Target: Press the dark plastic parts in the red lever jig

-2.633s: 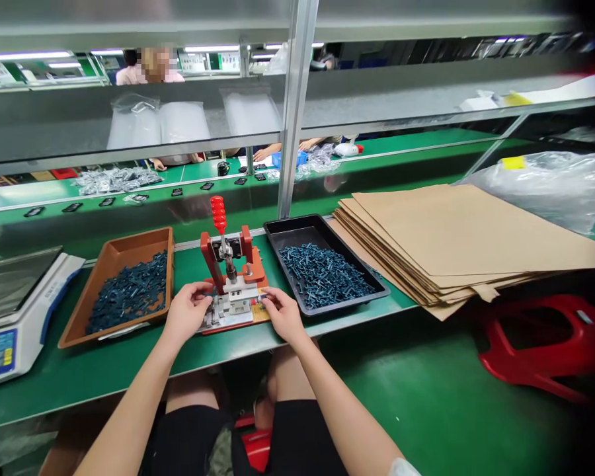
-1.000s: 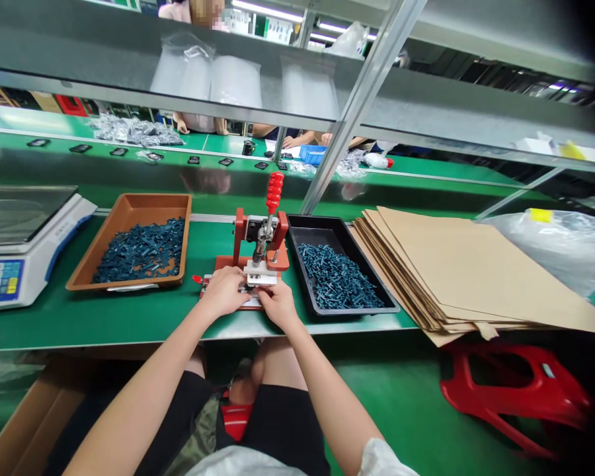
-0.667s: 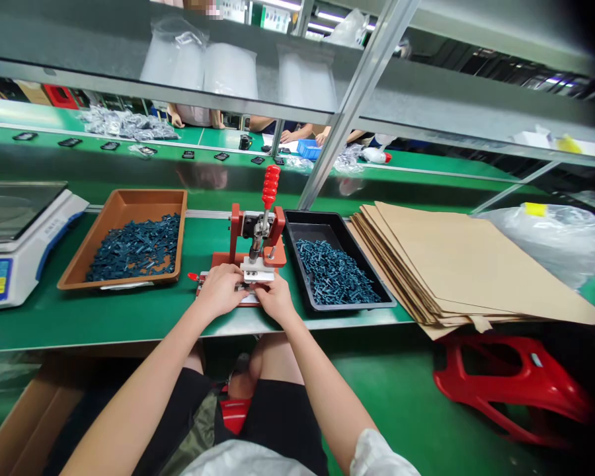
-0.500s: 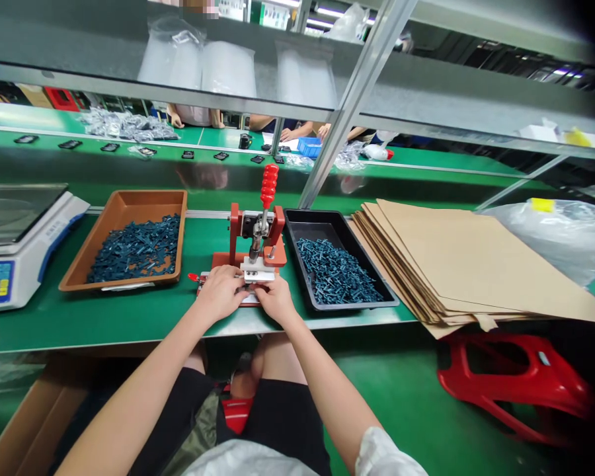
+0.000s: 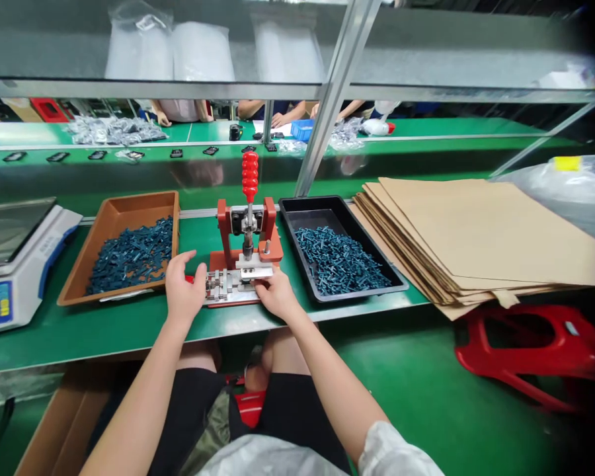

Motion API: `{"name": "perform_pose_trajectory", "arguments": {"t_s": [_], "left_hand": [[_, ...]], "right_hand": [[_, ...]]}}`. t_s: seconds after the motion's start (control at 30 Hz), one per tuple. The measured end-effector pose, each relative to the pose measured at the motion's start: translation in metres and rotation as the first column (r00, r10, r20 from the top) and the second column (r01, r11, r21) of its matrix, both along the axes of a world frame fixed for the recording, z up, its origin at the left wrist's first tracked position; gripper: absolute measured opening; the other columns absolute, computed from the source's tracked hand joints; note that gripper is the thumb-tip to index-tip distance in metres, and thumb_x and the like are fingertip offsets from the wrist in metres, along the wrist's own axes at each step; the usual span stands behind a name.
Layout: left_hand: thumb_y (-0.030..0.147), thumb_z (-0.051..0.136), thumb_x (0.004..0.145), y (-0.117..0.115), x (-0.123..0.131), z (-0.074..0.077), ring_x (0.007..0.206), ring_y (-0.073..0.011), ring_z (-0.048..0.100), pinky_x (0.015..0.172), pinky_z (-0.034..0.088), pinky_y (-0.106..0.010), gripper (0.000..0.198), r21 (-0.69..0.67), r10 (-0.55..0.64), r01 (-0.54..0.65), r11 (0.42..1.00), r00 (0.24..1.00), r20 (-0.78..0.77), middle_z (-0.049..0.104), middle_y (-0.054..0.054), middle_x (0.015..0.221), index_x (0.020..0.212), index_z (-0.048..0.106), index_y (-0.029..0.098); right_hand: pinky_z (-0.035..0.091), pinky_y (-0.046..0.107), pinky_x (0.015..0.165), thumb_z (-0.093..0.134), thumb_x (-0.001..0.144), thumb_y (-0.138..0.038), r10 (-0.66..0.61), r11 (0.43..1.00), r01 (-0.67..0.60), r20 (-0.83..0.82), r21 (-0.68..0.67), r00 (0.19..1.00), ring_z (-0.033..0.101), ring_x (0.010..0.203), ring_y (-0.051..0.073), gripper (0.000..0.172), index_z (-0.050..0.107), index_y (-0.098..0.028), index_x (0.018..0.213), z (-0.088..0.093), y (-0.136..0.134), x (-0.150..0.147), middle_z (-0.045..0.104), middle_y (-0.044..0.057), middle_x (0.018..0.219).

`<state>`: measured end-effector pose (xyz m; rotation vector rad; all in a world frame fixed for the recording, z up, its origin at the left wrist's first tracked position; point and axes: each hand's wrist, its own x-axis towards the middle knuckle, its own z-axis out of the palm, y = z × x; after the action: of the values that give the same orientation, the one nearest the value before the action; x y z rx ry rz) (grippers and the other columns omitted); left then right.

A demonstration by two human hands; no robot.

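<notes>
Touching the steel jig of the red press, right grip is unclear, left grip stands apart, and many blue parts remain in brown tray and black tray.

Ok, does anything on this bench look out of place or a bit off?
Yes, the stack of kraft cardboard sheets looks untidy: the sheets are fanned out unevenly, and their front corners hang past the edge of the green bench, above the red plastic stool. Nothing else clearly stands out.

The left hand is raised and open beside the red hand press, while the right hand touches its metal base.
</notes>
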<state>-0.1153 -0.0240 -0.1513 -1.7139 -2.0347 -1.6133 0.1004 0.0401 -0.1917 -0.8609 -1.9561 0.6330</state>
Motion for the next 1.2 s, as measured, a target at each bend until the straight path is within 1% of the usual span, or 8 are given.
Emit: {"name": "perform_pose_trajectory", "arguments": {"t_s": [0.1,0.33,0.5,0.63,0.77,0.87,1.0,1.2], "left_hand": [[0.046,0.036,0.101,0.012,0.010,-0.003,0.124,-0.0255,0.061,0.106,0.049,-0.044,0.048,-0.110,-0.192,0.201,0.973,0.977,0.093,0.063,-0.013,0.134,0.137,0.053,0.020],[0.055,0.034,0.100,0.011,0.029,-0.006,0.145,-0.0321,0.041,0.117,0.038,-0.053,0.069,-0.325,-0.382,0.304,0.895,0.900,-0.209,0.045,-0.020,0.154,0.155,0.028,0.014],[0.054,0.035,0.100,0.021,0.016,0.001,0.148,-0.0330,0.036,0.120,0.032,-0.058,0.067,-0.234,-0.271,0.254,0.938,0.962,-0.041,0.040,-0.022,0.157,0.154,0.030,0.015],[0.046,0.051,0.096,0.043,0.035,0.056,0.148,-0.0320,0.036,0.123,0.029,-0.056,0.064,0.073,-0.192,0.194,0.978,0.981,-0.035,0.040,-0.017,0.157,0.153,0.034,0.021],[0.038,0.052,0.096,0.050,0.071,0.129,0.139,-0.0286,0.048,0.116,0.041,-0.049,0.065,0.215,-0.345,0.329,0.919,0.938,0.041,0.042,-0.016,0.155,0.155,0.029,0.024],[0.033,0.050,0.097,0.039,0.094,0.153,0.114,-0.0208,0.063,0.100,0.054,-0.039,0.059,0.260,-0.461,0.436,0.862,0.887,0.041,0.055,-0.013,0.139,0.152,0.031,0.025],[0.024,0.051,0.095,0.018,0.107,0.137,0.099,-0.0182,0.062,0.091,0.054,-0.036,0.039,0.314,-0.414,0.418,0.852,0.906,-0.082,0.062,-0.007,0.110,0.133,0.049,0.025],[0.020,0.057,0.090,0.012,0.106,0.106,0.116,-0.0253,0.056,0.100,0.050,-0.046,0.053,0.379,-0.332,0.404,0.833,0.912,-0.242,0.056,-0.012,0.122,0.140,0.040,0.024]], "right_hand": [[0.055,0.037,0.094,0.062,0.083,-0.014,-0.017,1.000,0.016,-0.020,-0.022,1.000,0.068,0.102,0.023,0.021,0.078,-0.022,0.093,0.001,0.000,0.000,0.073,0.007,0.108],[0.056,0.034,0.086,0.059,0.080,-0.016,0.013,0.966,-0.041,-0.109,-0.256,0.994,0.070,0.091,0.021,0.029,0.073,-0.017,0.106,-0.001,0.011,0.004,0.075,0.007,0.103],[0.055,0.035,0.087,0.061,0.078,-0.016,0.122,0.887,-0.152,-0.096,-0.436,0.988,0.071,0.092,0.023,0.023,0.074,-0.015,0.096,0.004,0.019,0.007,0.078,0.006,0.097],[0.055,0.036,0.090,0.062,0.076,-0.017,0.165,0.836,-0.234,-0.180,-0.496,0.970,0.070,0.094,0.022,0.026,0.074,-0.016,0.099,0.010,0.022,0.005,0.078,0.003,0.099],[0.055,0.036,0.090,0.062,0.073,-0.016,0.141,0.802,-0.225,-0.191,-0.553,0.971,0.069,0.091,0.022,0.024,0.073,-0.015,0.094,0.011,0.021,0.003,0.077,0.002,0.091],[0.055,0.037,0.089,0.062,0.073,-0.015,0.138,0.804,-0.236,-0.216,-0.545,0.967,0.070,0.089,0.023,0.019,0.072,-0.016,0.089,0.016,0.017,0.002,0.077,0.003,0.088],[0.057,0.038,0.086,0.063,0.078,-0.020,0.171,0.852,-0.246,-0.200,-0.461,0.965,0.069,0.091,0.025,0.012,0.072,-0.016,0.085,0.026,0.013,0.003,0.076,0.007,0.088],[0.058,0.038,0.083,0.066,0.083,-0.023,0.118,0.908,-0.144,-0.091,-0.392,0.989,0.069,0.089,0.026,0.015,0.074,-0.020,0.095,0.022,0.014,0.004,0.075,0.005,0.084]]}}
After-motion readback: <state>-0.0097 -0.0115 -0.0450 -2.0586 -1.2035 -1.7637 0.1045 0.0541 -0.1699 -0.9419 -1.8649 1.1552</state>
